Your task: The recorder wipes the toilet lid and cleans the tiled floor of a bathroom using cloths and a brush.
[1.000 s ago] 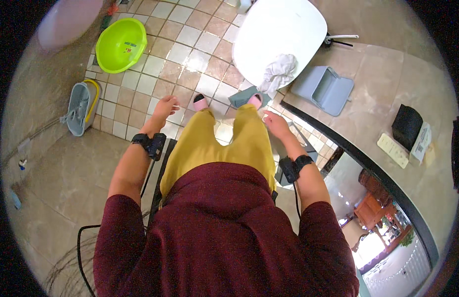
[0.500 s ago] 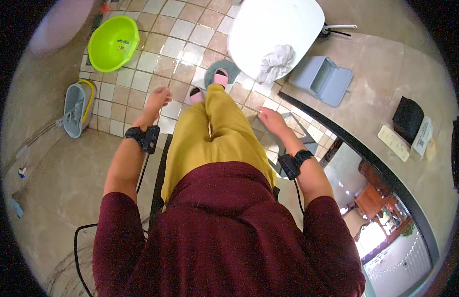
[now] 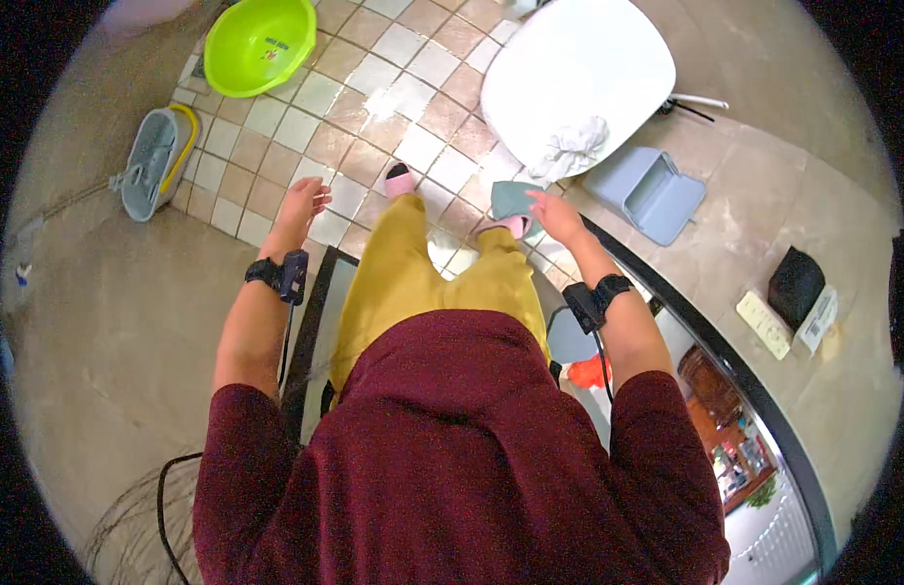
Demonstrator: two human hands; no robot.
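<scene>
My left hand (image 3: 303, 208) hangs above the tiled floor on the left, fingers loosely bent and apart, holding nothing. My right hand (image 3: 557, 216) is lowered beside my right slipper, its index finger stretched out and nothing in its grasp. In the picture its fingertips overlap the edge of a grey-green mat or cloth (image 3: 510, 198); whether they touch it I cannot tell. Beyond it, a crumpled white cloth (image 3: 575, 146) lies on the near edge of a large white rounded surface (image 3: 589, 68), perhaps a toilet lid. My feet wear pink slippers (image 3: 400, 181).
A lime-green basin (image 3: 260, 47) sits on the floor at the far left. Nearer is a grey bucket (image 3: 150, 166) with a yellow handle. A blue-grey bin (image 3: 667, 200) with its lid hanging down is at the right. A dark door frame (image 3: 696, 331) runs along my right side.
I have stepped, and my feet are now wider apart. The view has shifted; the basin sits higher and the bucket higher in the picture. Both hands remain without anything in them.
</scene>
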